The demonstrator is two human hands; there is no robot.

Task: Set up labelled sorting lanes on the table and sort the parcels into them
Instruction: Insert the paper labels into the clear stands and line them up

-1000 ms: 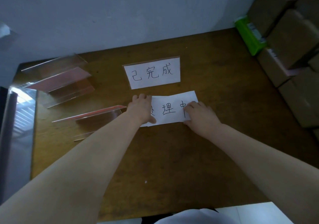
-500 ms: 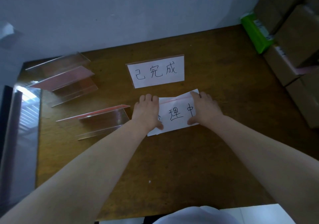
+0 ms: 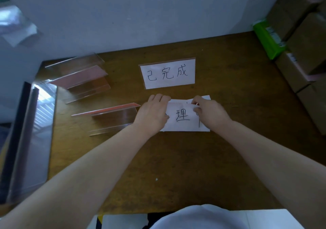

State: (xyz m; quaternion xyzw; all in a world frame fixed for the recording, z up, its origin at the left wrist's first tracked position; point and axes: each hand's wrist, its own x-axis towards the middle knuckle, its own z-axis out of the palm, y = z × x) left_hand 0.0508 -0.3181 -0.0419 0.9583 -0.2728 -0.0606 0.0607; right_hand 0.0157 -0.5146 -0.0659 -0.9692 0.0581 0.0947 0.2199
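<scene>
The right grip [image 3: 210, 113] is now narrow: its thumb and forefinger pinch the far edge of the paper label [image 3: 183, 121], where half a second ago that hand lay spread over the label's right end. The left grip [image 3: 151, 113] has barely moved. It curls over the label's left end, fingers hooked past the far edge and thumb on the face, covering the first character so that only "理" reads whole.

A thin red line shows along the label's far edge by the pinch. It looks like the lip of a clear holder, but I cannot tell whether the sheet is already inside. The label lies just in front of the finished sign [image 3: 168, 73], almost touching it, and sits squarer to it than 1 second ago.

My reading is that flattening has given way to seating the sheet, so lane 2 is close to ready.

Left of the finished sign, 1 empty holder [image 3: 109, 117] lies beside the left grip, with a stack of holders [image 3: 81, 77] farther off. On the right, well apart at the table [image 3: 176, 167] edge, the cardboard boxes [image 3: 308, 43], probably the parcels, wait unsorted.
</scene>
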